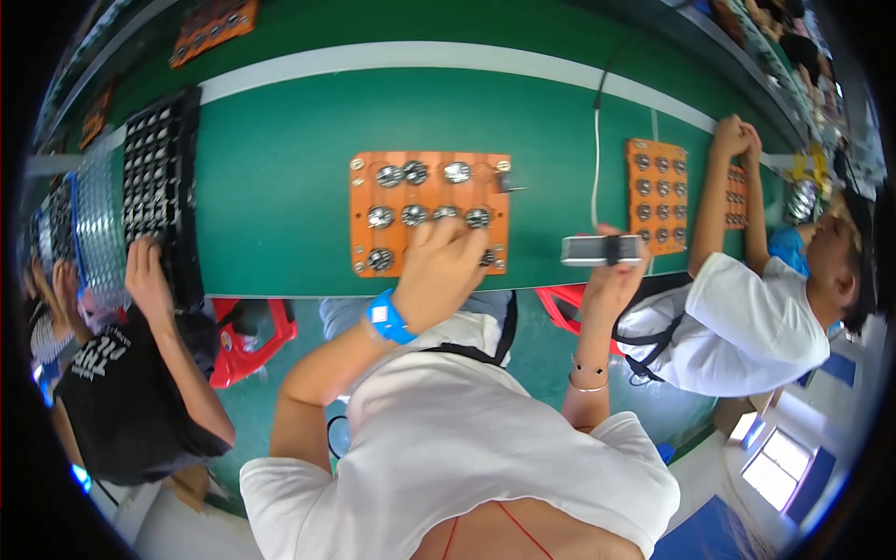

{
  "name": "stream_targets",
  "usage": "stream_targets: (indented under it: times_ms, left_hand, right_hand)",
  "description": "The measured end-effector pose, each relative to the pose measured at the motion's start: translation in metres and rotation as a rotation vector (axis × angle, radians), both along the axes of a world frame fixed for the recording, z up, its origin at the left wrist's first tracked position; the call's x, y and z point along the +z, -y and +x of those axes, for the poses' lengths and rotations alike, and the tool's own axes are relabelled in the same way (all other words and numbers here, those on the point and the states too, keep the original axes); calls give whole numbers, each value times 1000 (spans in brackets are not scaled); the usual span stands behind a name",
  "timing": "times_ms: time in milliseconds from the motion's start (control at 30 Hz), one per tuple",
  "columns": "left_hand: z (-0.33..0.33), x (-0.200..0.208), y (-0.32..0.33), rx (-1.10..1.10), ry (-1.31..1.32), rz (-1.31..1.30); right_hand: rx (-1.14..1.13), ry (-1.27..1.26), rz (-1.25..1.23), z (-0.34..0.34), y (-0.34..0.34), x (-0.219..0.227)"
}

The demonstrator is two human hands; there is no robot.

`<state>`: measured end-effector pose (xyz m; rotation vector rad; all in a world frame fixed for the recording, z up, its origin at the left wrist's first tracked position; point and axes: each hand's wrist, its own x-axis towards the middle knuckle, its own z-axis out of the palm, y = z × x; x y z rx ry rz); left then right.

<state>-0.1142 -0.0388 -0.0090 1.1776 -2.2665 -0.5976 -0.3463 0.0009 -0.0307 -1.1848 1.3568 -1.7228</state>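
Observation:
My left hand (437, 266), with a blue wristband, rests over the lower right of an orange fixture plate (364, 245). Its fingers are curled down among round silver-and-black metal parts (381, 217) seated in the plate; what lies under the fingertips is hidden. To the right of the plate, my right hand (616, 271) is closed around a grey rectangular handheld device (584, 250) with a dark band. The device is held level near the table's front edge. A small dark block (505, 182) with a thin pin sits at the plate's right edge.
A white cable (595, 168) hangs down to the device. Black trays of metal parts (159, 173) stand at left, near a co-worker's hand (147, 271). Another orange plate (658, 196) lies at right, beside a co-worker's arms (714, 201). Red stools (252, 345) stand below the green table (280, 187).

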Motion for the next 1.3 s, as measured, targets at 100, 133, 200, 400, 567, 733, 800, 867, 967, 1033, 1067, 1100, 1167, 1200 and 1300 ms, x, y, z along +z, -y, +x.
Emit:
stream_targets:
  times_ms: [100, 133, 200, 400, 567, 733, 800, 867, 967, 1033, 1067, 1100, 1167, 1200, 1300]
  left_hand:
    - [11, 10, -4, 9, 45, 18]
    - [17, 12, -9, 17, 61, 18]
    - [34, 7, -17, 106, 127, 46]
    - [63, -10, -26, 375, 97, 46]
    - [54, -25, -9, 407, -64, 39]
    - [50, -31, 69, 478, -114, -28]
    - [49, -31, 107, 474, -138, -60]
    - [49, -34, 145, 462, -153, -87]
    - [45, -42, 206, 416, -153, -170]
    - [39, -47, 245, 381, -199, -205]
    - [36, -54, 259, 393, -201, -215]
    - [32, -61, 273, 453, -170, -206]
    - [21, -59, 283, 550, -102, -247]
    - [16, -56, 284, 556, -105, -256]
    - [7, -43, 275, 604, 46, -329]
  right_hand:
    - [-310, -41, -27, -48, 8, -4]
    - [-374, -69, 32, -67, 8, -9]
    - [-508, -156, 194, -86, 22, -8]
    - [-632, -573, 454, -148, 41, -34]
    - [-696, -726, 461, -162, 45, -33]
    - [-597, -586, 307, -156, 53, -37]
    - [-577, -528, 287, -158, 49, -40]
    - [-584, -499, 285, -150, 49, -32]
    - [-510, -523, 315, -155, 50, -37]
    - [-435, -512, 316, -148, 56, -34]
    - [-391, -514, 279, -141, 62, -33]
    - [-373, -560, 243, -134, 65, -31]
    - [-306, -604, 166, -126, 68, -31]
    - [-281, -623, 123, -123, 69, -35]
    - [-128, -648, 108, -102, 76, -24]
